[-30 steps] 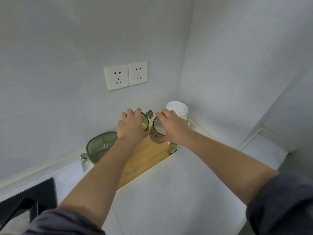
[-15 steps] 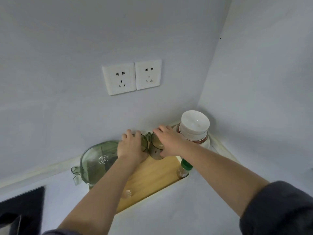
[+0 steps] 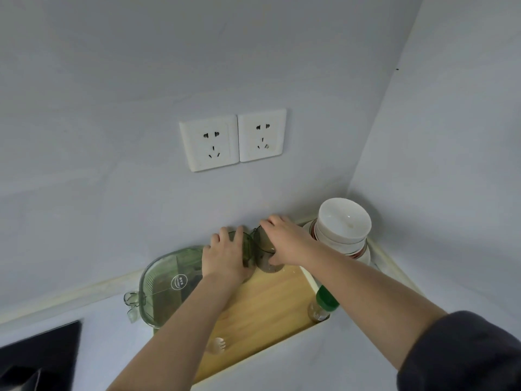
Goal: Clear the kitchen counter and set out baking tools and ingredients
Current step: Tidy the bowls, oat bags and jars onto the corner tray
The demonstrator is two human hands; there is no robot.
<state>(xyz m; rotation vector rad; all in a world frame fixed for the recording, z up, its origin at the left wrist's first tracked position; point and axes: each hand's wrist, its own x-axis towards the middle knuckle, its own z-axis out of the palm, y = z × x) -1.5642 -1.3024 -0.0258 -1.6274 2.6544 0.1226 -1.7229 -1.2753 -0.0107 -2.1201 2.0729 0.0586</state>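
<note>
While the left hand [image 3: 225, 258] grips the green cup [image 3: 248, 247] with curled fingers, the right hand [image 3: 287, 241] likewise grips the brownish cup [image 3: 264, 245]. The cups stand side by side at the wooden board's [image 3: 267, 306] far end.

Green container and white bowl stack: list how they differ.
The green container is translucent; the white bowl stack is opaque. The green container is one low lidded box with a round label; the white bowl stack is several open bowls nested upright. The green container sits beside the left hand, which grips a green cup; the white bowl stack sits beside the right hand, which grips a darker cup. Both stand by the back wall.
</note>
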